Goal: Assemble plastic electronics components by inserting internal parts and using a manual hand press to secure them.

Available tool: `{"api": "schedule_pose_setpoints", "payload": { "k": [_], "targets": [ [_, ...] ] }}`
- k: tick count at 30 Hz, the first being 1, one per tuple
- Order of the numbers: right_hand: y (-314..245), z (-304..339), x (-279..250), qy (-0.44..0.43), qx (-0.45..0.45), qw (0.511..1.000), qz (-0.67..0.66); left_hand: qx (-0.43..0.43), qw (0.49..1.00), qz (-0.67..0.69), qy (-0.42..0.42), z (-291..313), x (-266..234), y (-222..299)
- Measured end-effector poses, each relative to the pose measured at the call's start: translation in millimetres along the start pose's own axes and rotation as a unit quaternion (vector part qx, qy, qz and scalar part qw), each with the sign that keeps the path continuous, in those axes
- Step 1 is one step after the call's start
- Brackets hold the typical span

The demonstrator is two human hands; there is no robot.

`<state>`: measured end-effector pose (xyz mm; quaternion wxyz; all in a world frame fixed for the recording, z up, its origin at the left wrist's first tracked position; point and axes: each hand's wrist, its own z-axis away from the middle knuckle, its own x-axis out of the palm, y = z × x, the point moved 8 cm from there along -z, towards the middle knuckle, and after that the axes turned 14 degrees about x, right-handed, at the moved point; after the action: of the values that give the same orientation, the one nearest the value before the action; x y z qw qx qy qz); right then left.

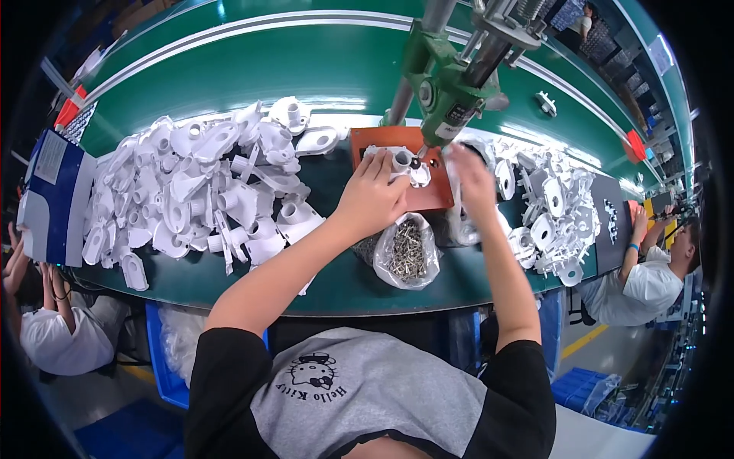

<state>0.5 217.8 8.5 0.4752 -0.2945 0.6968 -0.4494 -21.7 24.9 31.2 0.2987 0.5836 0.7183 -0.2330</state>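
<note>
Across the green bench (pixel 336 298), both arms reach forward from the near edge, the left (pixel 283 268) slanting in to the right, the right (pixel 501 264) running nearly straight away. White mouldings heap to either side, in a left pile (pixel 176 199) and a right pile (pixel 550 203). A green press (pixel 451 99) stands between them. Below the bench at left, a blue bin (pixel 162 363) holds clear plastic (pixel 183 340). An orange plate (pixel 432 197) lies under the press. The left hand (pixel 371 199) is palm down, fingers over the left of a white part (pixel 402 161) and thumb at its near side, a loosely spread hold keeping it on the plate. The right hand (pixel 474 183), blurred, is raised just right of the plate, fingers bent; whether it grips anything I cannot tell. Just nearer than the plate, an open clear bag (pixel 430 277) is full of metal screws (pixel 409 252).
</note>
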Motion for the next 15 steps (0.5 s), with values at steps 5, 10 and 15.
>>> {"api": "schedule_pose_setpoints", "payload": {
  "k": [5,10,15],
  "targets": [
    [-88,-148,-105,0.129,0.018,0.969,-0.211,-0.006,1.000,-0.002,-0.010,3,-2,-3],
    [-199,-201,-134,0.071,-0.181,0.978,-0.080,0.004,1.000,0.025,-0.003,-9,2,7],
    [-213,-234,-99,0.030,-0.095,0.989,-0.111,-0.018,0.999,0.019,-0.028,-7,1,7]
  ]
}}
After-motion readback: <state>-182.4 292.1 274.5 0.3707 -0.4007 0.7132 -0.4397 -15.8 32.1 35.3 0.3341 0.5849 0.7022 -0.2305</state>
